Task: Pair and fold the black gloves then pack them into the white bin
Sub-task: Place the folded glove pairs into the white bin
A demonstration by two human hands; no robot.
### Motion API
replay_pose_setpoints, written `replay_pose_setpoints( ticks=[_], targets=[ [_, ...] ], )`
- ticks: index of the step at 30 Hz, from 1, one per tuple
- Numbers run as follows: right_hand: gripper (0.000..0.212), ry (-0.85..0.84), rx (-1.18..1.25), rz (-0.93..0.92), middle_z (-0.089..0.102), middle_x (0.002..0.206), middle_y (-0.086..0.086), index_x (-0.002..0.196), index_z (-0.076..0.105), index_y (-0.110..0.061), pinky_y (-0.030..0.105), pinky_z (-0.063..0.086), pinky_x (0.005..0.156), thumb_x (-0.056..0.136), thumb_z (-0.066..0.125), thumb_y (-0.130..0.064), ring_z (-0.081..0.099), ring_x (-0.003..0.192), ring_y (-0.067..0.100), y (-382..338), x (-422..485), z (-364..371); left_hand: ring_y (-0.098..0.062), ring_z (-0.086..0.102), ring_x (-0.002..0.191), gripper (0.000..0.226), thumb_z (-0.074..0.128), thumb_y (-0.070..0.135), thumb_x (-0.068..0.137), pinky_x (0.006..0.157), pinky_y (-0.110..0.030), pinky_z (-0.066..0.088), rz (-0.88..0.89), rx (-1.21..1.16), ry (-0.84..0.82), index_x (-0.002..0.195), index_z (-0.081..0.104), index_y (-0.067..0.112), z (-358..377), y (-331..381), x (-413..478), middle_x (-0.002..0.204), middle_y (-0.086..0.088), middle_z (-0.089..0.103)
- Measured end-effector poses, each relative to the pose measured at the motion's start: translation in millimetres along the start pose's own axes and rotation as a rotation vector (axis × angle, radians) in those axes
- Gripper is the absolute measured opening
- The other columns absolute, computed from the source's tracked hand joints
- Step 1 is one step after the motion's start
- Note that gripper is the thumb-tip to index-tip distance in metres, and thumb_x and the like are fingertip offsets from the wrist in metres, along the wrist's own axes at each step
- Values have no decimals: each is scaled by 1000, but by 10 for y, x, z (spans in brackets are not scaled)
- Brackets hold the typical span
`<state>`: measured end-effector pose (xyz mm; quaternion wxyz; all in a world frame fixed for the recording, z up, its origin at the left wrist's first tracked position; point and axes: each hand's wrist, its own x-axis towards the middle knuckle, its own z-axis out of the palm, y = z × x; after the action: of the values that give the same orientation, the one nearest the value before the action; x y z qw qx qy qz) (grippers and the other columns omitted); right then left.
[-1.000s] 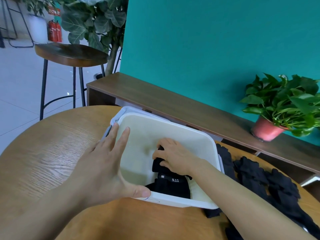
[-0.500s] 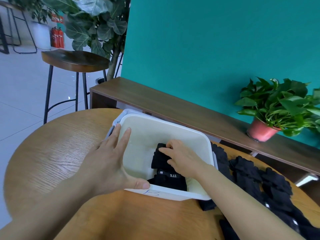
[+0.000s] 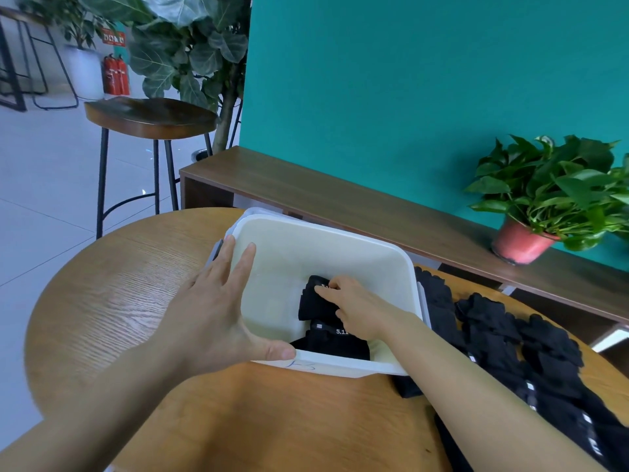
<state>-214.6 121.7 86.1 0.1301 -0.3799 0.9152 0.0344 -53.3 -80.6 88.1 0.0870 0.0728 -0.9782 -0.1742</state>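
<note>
A white bin [image 3: 326, 247] stands on the round wooden table [image 3: 112, 301]. My left hand [image 3: 218, 311] grips the bin's near-left corner, fingers spread along its left wall and thumb on the front rim. Inside the bin my right hand [image 3: 357, 308] rests flat on a folded pair of black gloves [image 3: 315, 303]. Another folded black pair with a white "5.11" label [image 3: 335, 342] lies against the bin's front wall. A pile of loose black gloves [image 3: 503, 345] lies on the table to the right of the bin.
A low wooden bench [image 3: 340, 202] runs along the teal wall behind the table, with a potted plant [image 3: 541, 206] in a red pot on it. A bar stool [image 3: 149, 117] and a large leafy plant [image 3: 190, 46] stand at the back left.
My right hand has slid slightly back toward me inside the bin, uncovering more of the far end of the folded gloves. The view has shifted; my left hand keeps its hold on the bin.
</note>
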Motion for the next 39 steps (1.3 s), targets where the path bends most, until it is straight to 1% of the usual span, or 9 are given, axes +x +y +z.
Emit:
replay_pose_setpoints(
  ticks=[4, 7, 12, 18, 22, 26, 29, 33, 39],
  targets=[
    [58, 34, 58, 34, 24, 153, 3, 155, 23, -25, 34, 36, 105, 102, 40, -9, 31, 136, 24, -6, -63, -77, -20, -1, 152, 155, 29, 108, 27, 118, -42, 20, -16, 20, -2, 152, -22, 32, -7, -7, 4, 159, 2, -32],
    [52, 108, 92, 61, 36, 147, 0, 152, 33, -26, 33, 38, 101, 102, 41, -12, 39, 130, 23, -36, -183, -149, -24, 7, 152, 153, 29, 109, 29, 116, -45, 26, -28, 27, 7, 154, -16, 33, 12, 8, 16, 161, 0, -28],
    [37, 275, 150, 101, 49, 134, 6, 135, 54, -15, 43, 42, 101, 101, 44, -10, 48, 122, 27, -155, -544, -293, -24, 1, 152, 152, 34, 108, 33, 116, -46, 28, -65, 27, 0, 156, -10, 30, 20, 81, 19, 162, -3, -23],
    [39, 437, 239, 171, 45, 144, 3, 142, 48, -20, 31, 37, 101, 102, 45, -18, 43, 130, 21, -232, -1094, -257, -27, 9, 150, 155, 27, 110, 27, 112, -50, 36, -95, 36, 0, 155, -4, 28, -5, 177, -12, 163, -3, -15],
    [44, 583, 275, 249, 32, 156, -2, 146, 44, -24, 31, 32, 109, 102, 47, -24, 28, 142, 17, -238, -1419, 11, -24, -10, 152, 150, 41, 104, 36, 116, -51, 28, -123, 11, -46, 156, -6, 27, -46, 278, -68, 163, -4, -22],
    [46, 701, 320, 344, 33, 156, 1, 146, 44, -21, 36, 34, 111, 101, 51, -27, 27, 143, 18, -207, -1688, 451, -23, -12, 151, 149, 45, 101, 38, 115, -50, 27, -148, 1, -77, 157, -6, 26, -90, 353, -100, 162, -4, -24],
    [49, 660, 329, 480, 31, 156, 2, 148, 41, -23, 38, 23, 117, 101, 49, -34, 24, 144, 19, -200, -1902, 871, -25, -10, 152, 147, 46, 100, 40, 116, -50, 26, -159, 19, -97, 157, -5, 26, -115, 389, -155, 162, -3, -25],
    [55, 487, 177, 683, 19, 160, 10, 153, 29, -24, 46, 5, 119, 102, 40, -43, 11, 149, 25, -151, -2100, 1307, -27, -5, 152, 150, 46, 99, 38, 117, -49, 26, -161, 13, -101, 157, -4, 21, -103, 426, -192, 161, -3, -26],
    [62, 343, 130, 851, 7, 162, 15, 156, 11, -21, 52, 3, 119, 103, 28, -50, 0, 150, 30, -70, -2139, 1497, -24, -5, 152, 163, 47, 99, 32, 117, -48, 28, -159, 19, -64, 155, -11, 11, -52, 463, -208, 162, -2, -23]
  ],
)
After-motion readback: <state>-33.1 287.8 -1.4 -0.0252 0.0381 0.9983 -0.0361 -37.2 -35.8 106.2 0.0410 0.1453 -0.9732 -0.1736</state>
